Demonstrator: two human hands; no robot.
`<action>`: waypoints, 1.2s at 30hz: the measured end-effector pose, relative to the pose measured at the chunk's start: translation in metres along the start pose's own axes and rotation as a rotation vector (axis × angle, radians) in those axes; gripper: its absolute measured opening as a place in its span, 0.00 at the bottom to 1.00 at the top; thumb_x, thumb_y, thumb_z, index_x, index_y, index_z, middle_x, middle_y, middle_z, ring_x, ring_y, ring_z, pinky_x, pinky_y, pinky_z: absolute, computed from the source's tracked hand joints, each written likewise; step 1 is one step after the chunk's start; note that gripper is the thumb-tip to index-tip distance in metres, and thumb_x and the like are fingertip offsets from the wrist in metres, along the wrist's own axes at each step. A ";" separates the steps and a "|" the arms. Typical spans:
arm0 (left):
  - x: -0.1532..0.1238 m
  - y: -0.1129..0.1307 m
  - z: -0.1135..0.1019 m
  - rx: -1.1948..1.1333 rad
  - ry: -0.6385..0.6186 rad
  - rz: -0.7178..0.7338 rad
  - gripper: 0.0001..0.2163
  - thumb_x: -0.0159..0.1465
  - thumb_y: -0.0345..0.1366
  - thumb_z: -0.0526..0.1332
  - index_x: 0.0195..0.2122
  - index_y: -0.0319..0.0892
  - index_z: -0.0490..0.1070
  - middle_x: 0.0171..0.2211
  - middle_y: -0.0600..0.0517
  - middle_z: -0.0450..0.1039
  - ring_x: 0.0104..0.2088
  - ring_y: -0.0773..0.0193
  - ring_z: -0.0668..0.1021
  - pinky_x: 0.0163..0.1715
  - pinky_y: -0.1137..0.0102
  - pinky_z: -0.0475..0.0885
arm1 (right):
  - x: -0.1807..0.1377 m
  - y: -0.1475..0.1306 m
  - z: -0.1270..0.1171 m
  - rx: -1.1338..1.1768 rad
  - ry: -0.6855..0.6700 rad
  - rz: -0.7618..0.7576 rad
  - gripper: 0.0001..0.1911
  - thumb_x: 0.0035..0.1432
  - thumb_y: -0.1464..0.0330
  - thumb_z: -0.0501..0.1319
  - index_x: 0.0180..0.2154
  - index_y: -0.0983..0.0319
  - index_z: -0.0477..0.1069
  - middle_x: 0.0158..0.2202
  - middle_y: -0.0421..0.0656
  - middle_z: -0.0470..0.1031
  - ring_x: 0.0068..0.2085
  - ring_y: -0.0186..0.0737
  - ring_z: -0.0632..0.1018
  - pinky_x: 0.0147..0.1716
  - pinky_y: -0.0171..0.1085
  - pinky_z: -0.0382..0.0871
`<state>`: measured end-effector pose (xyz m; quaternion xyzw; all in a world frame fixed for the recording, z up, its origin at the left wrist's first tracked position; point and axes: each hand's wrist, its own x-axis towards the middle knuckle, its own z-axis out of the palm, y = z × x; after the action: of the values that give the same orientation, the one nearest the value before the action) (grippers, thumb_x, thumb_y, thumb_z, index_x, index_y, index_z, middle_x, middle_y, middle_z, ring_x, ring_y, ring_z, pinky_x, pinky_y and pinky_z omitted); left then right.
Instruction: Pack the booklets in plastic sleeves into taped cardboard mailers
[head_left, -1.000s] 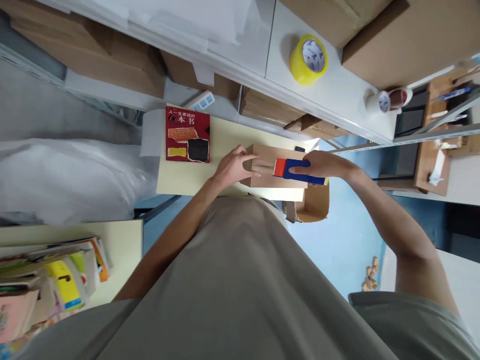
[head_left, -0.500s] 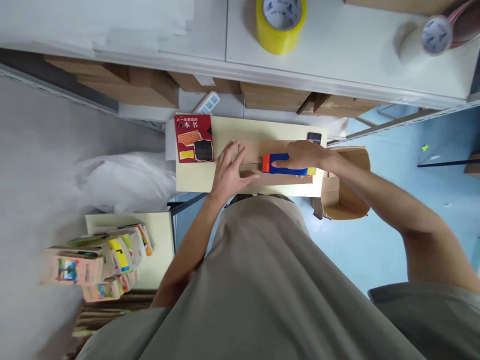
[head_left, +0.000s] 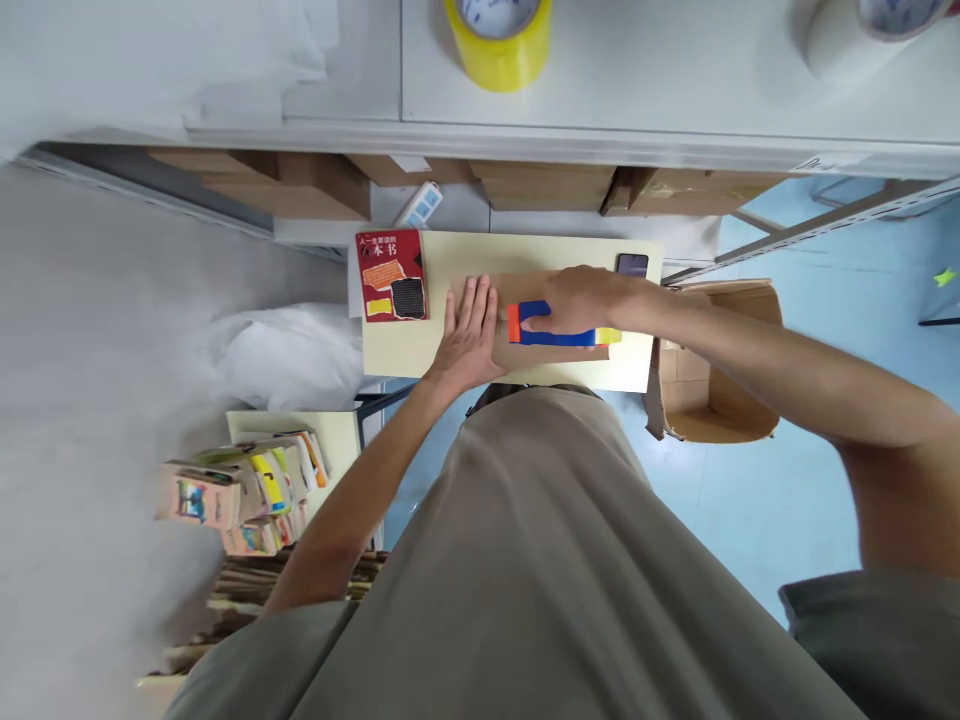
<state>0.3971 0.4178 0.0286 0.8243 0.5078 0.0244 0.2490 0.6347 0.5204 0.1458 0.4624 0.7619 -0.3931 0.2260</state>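
My left hand [head_left: 469,340] lies flat on the left end of a brown cardboard box [head_left: 555,355], its fingers stretched out away from me. My right hand [head_left: 581,300] is wrapped over a blue tape dispenser [head_left: 555,338] with an orange left end and a yellow right end. The dispenser rests on top of the cardboard, just right of my left hand. Part of its body is hidden under my fingers. Left of the cardboard lies a red book [head_left: 394,275] with a patchwork cover. A dark phone [head_left: 632,265] sits at the far right corner of the pale table [head_left: 442,245].
A shelf [head_left: 637,80] above the table's far side carries a yellow tape roll [head_left: 499,55] and a white roll [head_left: 847,45]. Cardboard boxes [head_left: 547,185] and a power strip [head_left: 421,205] lie beneath. An open carton [head_left: 739,390] stands right; books [head_left: 262,490] are stacked lower left.
My left hand has flattened onto the cardboard from a looser, spread pose. The dispenser in my right hand and the cardboard have shifted left on the table. The camera view has also shifted.
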 end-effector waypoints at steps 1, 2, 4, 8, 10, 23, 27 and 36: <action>0.000 0.001 -0.001 0.002 -0.010 -0.007 0.60 0.66 0.60 0.71 0.85 0.28 0.41 0.85 0.24 0.36 0.86 0.27 0.40 0.81 0.29 0.33 | -0.006 0.009 -0.003 0.039 0.005 -0.009 0.32 0.67 0.37 0.68 0.48 0.59 0.84 0.35 0.51 0.84 0.47 0.62 0.87 0.43 0.45 0.75; 0.000 0.002 -0.002 0.004 -0.018 -0.015 0.61 0.66 0.60 0.72 0.85 0.29 0.41 0.85 0.23 0.36 0.86 0.27 0.41 0.81 0.29 0.34 | -0.014 0.020 -0.007 0.076 0.008 -0.012 0.32 0.66 0.37 0.69 0.48 0.58 0.83 0.35 0.51 0.84 0.48 0.63 0.86 0.43 0.46 0.75; 0.001 0.005 -0.004 0.010 -0.028 -0.029 0.62 0.64 0.61 0.73 0.86 0.30 0.41 0.85 0.23 0.37 0.86 0.27 0.41 0.81 0.29 0.35 | -0.036 0.042 -0.017 0.126 -0.010 0.010 0.31 0.65 0.36 0.70 0.45 0.57 0.83 0.34 0.50 0.83 0.47 0.62 0.86 0.42 0.46 0.75; 0.003 0.007 -0.006 0.038 -0.052 -0.045 0.67 0.62 0.65 0.75 0.86 0.30 0.40 0.85 0.23 0.38 0.86 0.27 0.42 0.81 0.30 0.34 | -0.086 0.090 -0.039 0.109 -0.143 0.193 0.32 0.68 0.37 0.69 0.36 0.60 0.80 0.30 0.50 0.80 0.38 0.54 0.84 0.38 0.46 0.74; 0.003 0.008 -0.007 0.049 -0.058 -0.050 0.67 0.61 0.66 0.75 0.86 0.31 0.40 0.85 0.22 0.38 0.85 0.26 0.42 0.81 0.31 0.35 | -0.100 0.116 -0.042 0.110 -0.144 0.231 0.34 0.71 0.37 0.66 0.32 0.61 0.78 0.28 0.50 0.79 0.35 0.50 0.83 0.36 0.45 0.72; 0.007 0.005 -0.007 0.069 -0.088 -0.084 0.67 0.61 0.64 0.76 0.86 0.32 0.39 0.85 0.22 0.38 0.85 0.25 0.42 0.81 0.30 0.36 | -0.103 0.163 -0.054 0.042 -0.265 0.193 0.39 0.71 0.34 0.64 0.27 0.62 0.77 0.26 0.46 0.80 0.26 0.34 0.75 0.31 0.42 0.63; 0.008 0.006 -0.006 0.070 -0.106 -0.091 0.67 0.61 0.62 0.77 0.86 0.32 0.37 0.85 0.22 0.37 0.85 0.24 0.42 0.81 0.29 0.35 | -0.100 0.174 -0.059 0.047 -0.288 0.120 0.40 0.70 0.33 0.63 0.28 0.63 0.78 0.26 0.46 0.80 0.27 0.33 0.74 0.32 0.42 0.62; 0.004 -0.012 0.002 0.029 -0.125 -0.140 0.62 0.63 0.56 0.75 0.86 0.33 0.40 0.85 0.24 0.37 0.85 0.24 0.41 0.80 0.26 0.38 | -0.083 0.229 -0.050 0.120 -0.101 0.146 0.36 0.71 0.37 0.66 0.31 0.64 0.78 0.30 0.48 0.80 0.36 0.40 0.79 0.38 0.41 0.68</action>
<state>0.3900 0.4250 0.0207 0.7901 0.5481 -0.0520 0.2696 0.8770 0.5776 0.1449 0.5089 0.6890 -0.4435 0.2639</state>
